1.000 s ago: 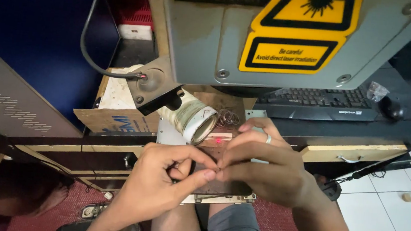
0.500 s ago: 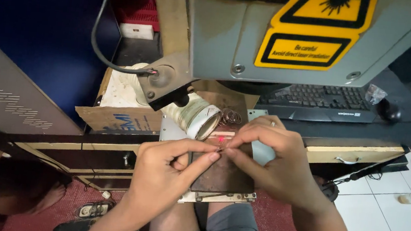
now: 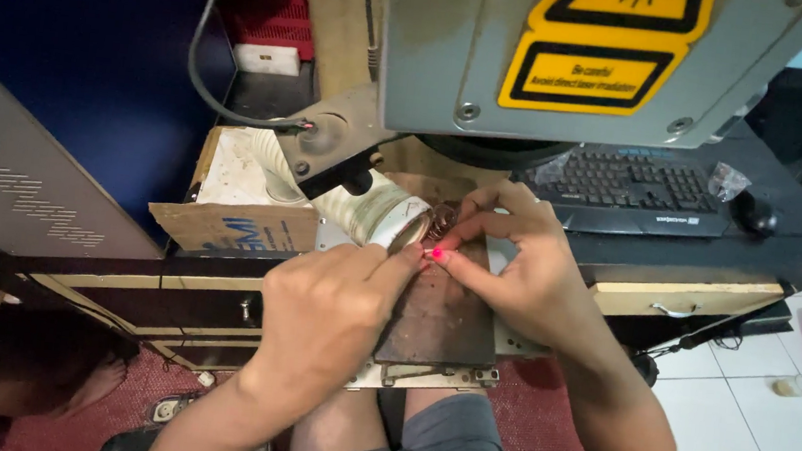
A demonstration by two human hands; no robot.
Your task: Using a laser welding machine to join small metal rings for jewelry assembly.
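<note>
On the metal plate, hands' fingertips pinching tiny piece

Your fingers work in a tight pocket: the grey machine head hangs low overhead, the flexible hose crowds the left, the keyboard blocks the right. Only the dark plate toward your lap lies open.

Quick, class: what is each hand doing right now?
Left hand: fingers pinched shut; what it grips cannot be told.
Right hand: fingertips pinched together; item hidden.
</note>
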